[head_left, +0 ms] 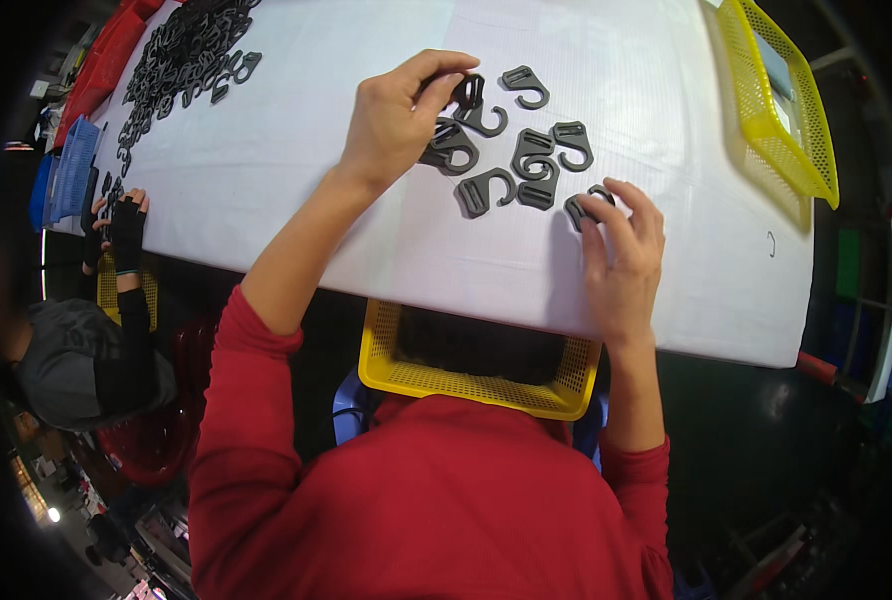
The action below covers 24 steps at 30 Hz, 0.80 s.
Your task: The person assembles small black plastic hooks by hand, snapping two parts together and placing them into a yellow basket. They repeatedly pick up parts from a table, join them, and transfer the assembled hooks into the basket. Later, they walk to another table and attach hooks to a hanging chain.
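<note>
Several dark grey plastic hook buckles (536, 160) lie spread on the white table (296, 150) in front of me. My left hand (401, 115) reaches over them and pinches one hook buckle (471, 100) between thumb and fingers. My right hand (621, 250) rests at the table's near edge with its fingertips pressing on another hook buckle (581, 205) at the right end of the group. Both sleeves are red.
A large heap of the same dark buckles (181, 55) lies at the far left. A yellow mesh basket (466, 385) sits below the table edge at my lap, another yellow basket (781, 100) at the right. A person in dark gloves (121, 225) works at the left.
</note>
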Motion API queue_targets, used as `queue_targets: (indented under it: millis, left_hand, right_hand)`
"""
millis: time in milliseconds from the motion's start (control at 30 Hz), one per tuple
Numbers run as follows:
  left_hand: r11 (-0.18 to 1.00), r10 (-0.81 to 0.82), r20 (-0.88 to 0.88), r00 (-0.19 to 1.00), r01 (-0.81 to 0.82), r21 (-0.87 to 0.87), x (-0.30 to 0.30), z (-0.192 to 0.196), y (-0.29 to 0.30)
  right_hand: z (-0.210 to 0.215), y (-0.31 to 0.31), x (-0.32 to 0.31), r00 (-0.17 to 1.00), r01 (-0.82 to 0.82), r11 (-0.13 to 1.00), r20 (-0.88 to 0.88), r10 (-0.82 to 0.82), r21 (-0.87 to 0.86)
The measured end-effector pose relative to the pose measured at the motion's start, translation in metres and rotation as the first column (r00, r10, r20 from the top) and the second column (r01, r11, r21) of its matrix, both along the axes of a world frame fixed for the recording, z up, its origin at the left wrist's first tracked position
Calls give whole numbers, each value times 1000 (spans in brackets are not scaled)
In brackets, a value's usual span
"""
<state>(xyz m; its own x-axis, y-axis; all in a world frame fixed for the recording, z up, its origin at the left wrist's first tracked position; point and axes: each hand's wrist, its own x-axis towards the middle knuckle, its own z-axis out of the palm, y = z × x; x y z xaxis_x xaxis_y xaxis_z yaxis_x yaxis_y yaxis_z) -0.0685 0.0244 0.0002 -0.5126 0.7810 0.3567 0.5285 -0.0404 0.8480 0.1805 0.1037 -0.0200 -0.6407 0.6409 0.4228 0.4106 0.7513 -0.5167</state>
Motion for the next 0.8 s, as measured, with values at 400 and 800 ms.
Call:
queue_targets:
  millis: [400, 800]
  left_hand:
    - [961, -133, -217, 967, 72, -269, 17, 8, -26]
    - [953, -261, -546, 796, 124, -276, -19, -31, 86]
  right_hand:
    - [8, 55, -62, 988, 104, 900, 145, -45, -424]
    - [11, 47, -46, 983, -48, 992, 180, 27, 117]
